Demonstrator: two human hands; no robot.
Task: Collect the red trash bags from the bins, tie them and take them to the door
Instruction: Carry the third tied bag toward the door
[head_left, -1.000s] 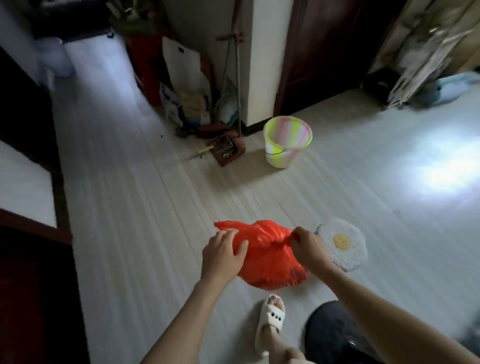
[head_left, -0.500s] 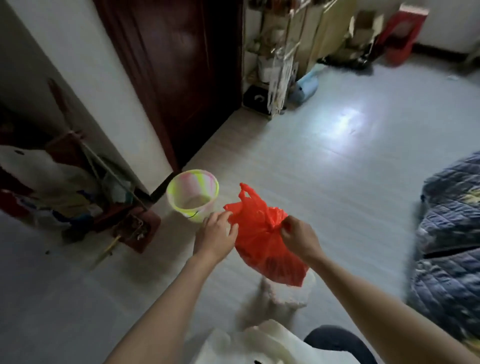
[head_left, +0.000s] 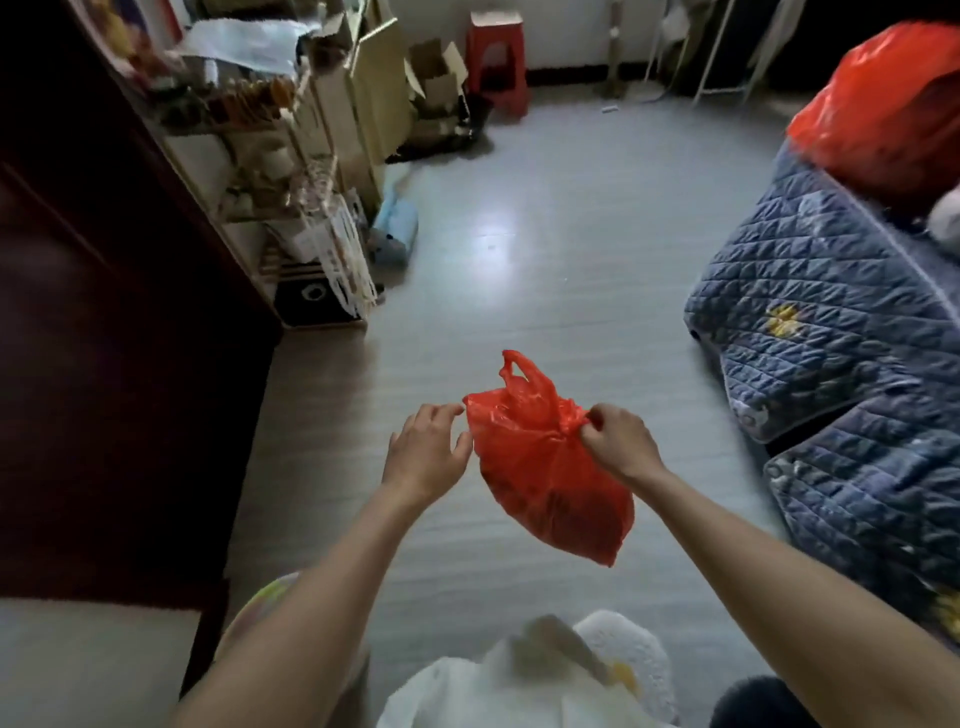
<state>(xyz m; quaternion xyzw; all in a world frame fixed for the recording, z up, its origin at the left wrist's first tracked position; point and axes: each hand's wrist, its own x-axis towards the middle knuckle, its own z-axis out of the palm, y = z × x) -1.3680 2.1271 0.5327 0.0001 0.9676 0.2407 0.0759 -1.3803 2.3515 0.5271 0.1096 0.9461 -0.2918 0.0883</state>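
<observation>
At six o'clock, nearest you, a pale bin (head_left: 260, 603) edge peeks out from under your left forearm, and a white fluffy mat (head_left: 631, 654) lies on the floor (head_left: 545, 260) just right of it. Ahead at centre, your right hand (head_left: 618, 441) pinches the gathered neck of the red trash bag (head_left: 545, 467), which hangs in the air clear of the floor, with one handle loop sticking up at twelve o'clock from the knot area. Your left hand (head_left: 428, 449) sits at the bag's nine o'clock side, fingers loosely spread and relaxed, fingertips right at the plastic's edge; whether they touch it cannot be told. At three o'clock a blue quilted cover (head_left: 831, 338) drapes over furniture. At nine o'clock stands a dark wooden door (head_left: 104, 338). Farther off at eleven o'clock is a cluttered shelf rack (head_left: 291, 182), with cardboard boxes (head_left: 415, 88) behind it. At twelve o'clock stands a red stool (head_left: 496, 57). At two o'clock a second red bag (head_left: 893, 104) rests on the quilt.
</observation>
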